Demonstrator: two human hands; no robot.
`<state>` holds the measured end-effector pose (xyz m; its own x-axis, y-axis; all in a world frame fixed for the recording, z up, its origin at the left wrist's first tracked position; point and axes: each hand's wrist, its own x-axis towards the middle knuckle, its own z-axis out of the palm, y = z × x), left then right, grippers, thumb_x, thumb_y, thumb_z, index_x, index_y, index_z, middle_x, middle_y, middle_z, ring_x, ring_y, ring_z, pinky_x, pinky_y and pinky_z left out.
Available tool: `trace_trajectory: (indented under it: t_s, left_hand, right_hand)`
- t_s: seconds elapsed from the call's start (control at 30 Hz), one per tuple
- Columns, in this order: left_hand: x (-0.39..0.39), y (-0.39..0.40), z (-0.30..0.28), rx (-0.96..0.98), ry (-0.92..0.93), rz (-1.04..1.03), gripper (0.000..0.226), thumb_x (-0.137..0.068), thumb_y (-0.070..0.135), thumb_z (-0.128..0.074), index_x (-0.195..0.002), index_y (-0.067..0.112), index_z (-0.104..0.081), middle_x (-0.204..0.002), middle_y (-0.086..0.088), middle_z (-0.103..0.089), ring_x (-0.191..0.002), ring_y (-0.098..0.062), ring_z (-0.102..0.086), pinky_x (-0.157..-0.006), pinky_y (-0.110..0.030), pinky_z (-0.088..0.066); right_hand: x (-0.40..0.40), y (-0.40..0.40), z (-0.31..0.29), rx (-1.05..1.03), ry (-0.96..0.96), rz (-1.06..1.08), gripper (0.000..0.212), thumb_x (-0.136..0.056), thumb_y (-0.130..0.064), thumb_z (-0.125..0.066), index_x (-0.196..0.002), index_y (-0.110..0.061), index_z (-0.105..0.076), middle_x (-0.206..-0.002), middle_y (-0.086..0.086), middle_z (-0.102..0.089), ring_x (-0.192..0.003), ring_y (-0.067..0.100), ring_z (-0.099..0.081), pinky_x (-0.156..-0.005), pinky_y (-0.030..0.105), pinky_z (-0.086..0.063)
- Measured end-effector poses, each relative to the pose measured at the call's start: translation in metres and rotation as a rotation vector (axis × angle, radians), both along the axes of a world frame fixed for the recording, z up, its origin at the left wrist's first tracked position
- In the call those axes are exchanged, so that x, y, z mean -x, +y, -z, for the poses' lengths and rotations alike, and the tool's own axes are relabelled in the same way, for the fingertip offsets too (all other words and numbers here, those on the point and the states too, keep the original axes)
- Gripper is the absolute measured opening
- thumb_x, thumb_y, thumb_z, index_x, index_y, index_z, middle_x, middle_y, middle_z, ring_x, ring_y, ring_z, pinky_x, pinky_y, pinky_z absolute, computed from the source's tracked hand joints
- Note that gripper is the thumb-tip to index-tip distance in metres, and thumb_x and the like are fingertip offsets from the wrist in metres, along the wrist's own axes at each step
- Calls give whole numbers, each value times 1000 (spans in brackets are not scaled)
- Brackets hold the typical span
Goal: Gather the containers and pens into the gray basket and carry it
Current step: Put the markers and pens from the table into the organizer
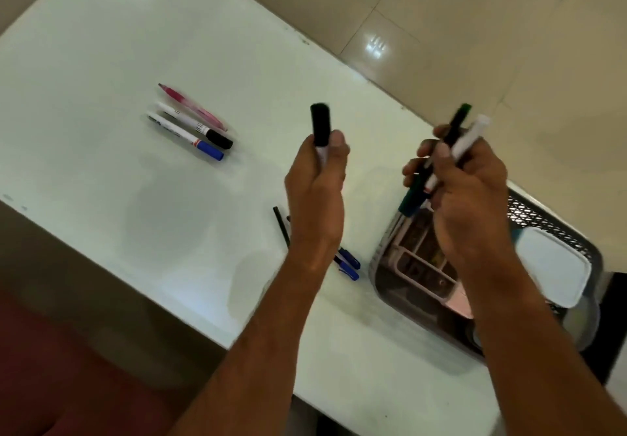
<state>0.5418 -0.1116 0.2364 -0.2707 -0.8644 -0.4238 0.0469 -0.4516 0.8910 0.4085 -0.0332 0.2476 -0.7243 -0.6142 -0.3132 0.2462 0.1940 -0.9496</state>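
My left hand (pixel 317 184) is raised above the table, shut on a marker with a black cap (pixel 320 125) that points up. My right hand (pixel 464 181) is shut on a green marker (pixel 456 126) and a white pen (pixel 470 137), held above the gray mesh basket (pixel 556 222) at the table's right end. Inside the basket lie a clear divided container (pixel 419 255) and a container with a white lid (pixel 553 266). On the table to the left lie a pink pen (pixel 191 106), a black-capped marker (pixel 193 125) and a blue-capped marker (pixel 185 137). Blue pens (pixel 349 264) and a thin black pen (pixel 281 228) lie under my left wrist.
The white table (pixel 135 45) runs diagonally, its far edge bordering a beige tiled floor (pixel 475 11). A dark red surface (pixel 51 367) lies below the near edge at lower left.
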Motion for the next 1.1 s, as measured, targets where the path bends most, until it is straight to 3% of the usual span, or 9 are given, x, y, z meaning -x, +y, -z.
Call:
trace_trajectory:
  t_s: [0.1,0.2,0.4,0.53,0.63,0.77,0.83,0.97,1.1]
  left_hand:
    - [33,16,-18,77,226,142,27,-109,23,-37,-95,12,-57,-74,-11,-45,-66,-18,-42,-60,-21,-39]
    - [63,34,-22,107,326,298,25,-109,15,-31,-101,10,-54,-75,-6,-47,-71,-23,-44,-71,-34,-43]
    - [98,57,-4,221,213,526,26,-106,-4,-33,-126,-5,-49,-87,-32,-50,-84,-28,-54,-84,-38,-50]
    - [108,58,11,298,147,598,31,-102,-10,-35,-130,-4,-47,-89,-18,-53,-87,-27,-59,-88,-38,-54]
    - [107,61,20,318,70,633,40,-99,-14,-37,-135,2,-45,-93,-21,-56,-91,-24,-61,-94,-43,-56]
    - [106,66,27,329,34,651,53,-95,-18,-38,-140,11,-44,-102,-29,-58,-98,-42,-63,-97,-56,-53]
    - [108,68,30,361,21,665,53,-95,-18,-40,-140,10,-45,-101,-26,-60,-99,-41,-64,-98,-57,-54]
    - [112,71,32,414,-11,649,38,-97,-11,-49,-132,4,-52,-105,-19,-66,-102,-31,-69,-97,-47,-58]
    - [111,73,35,458,-62,571,20,-100,0,-53,-118,0,-63,-105,-6,-70,-102,-17,-70,-94,-24,-57]
  right_hand:
    - [23,40,-8,167,102,62,22,-104,1,-46,-114,-15,-57,-89,2,-67,-83,22,-67,-88,39,-57]
    - [39,69,-3,213,195,94,27,-103,8,-44,-116,-15,-53,-95,6,-64,-90,23,-64,-95,40,-51]
    - [52,93,17,184,277,60,30,-101,10,-45,-115,-15,-52,-94,1,-64,-91,20,-61,-91,38,-51]
    - [57,95,27,145,326,27,31,-98,13,-47,-113,-13,-52,-95,21,-59,-88,31,-60,-90,42,-52]
    - [55,95,36,99,336,4,26,-96,15,-48,-112,-5,-50,-98,31,-59,-87,40,-60,-90,48,-53]
    - [51,105,45,54,302,-8,26,-96,17,-49,-112,-3,-53,-101,28,-63,-97,36,-66,-99,53,-54]
    - [53,109,46,48,291,-3,31,-94,20,-49,-114,-4,-54,-101,25,-65,-103,39,-68,-101,51,-55]
    - [56,109,47,20,325,-4,38,-88,23,-55,-117,-2,-55,-102,16,-68,-103,24,-71,-95,33,-57]
    - [57,108,48,14,340,-6,41,-89,20,-60,-121,-5,-55,-105,15,-69,-106,22,-72,-93,33,-59]
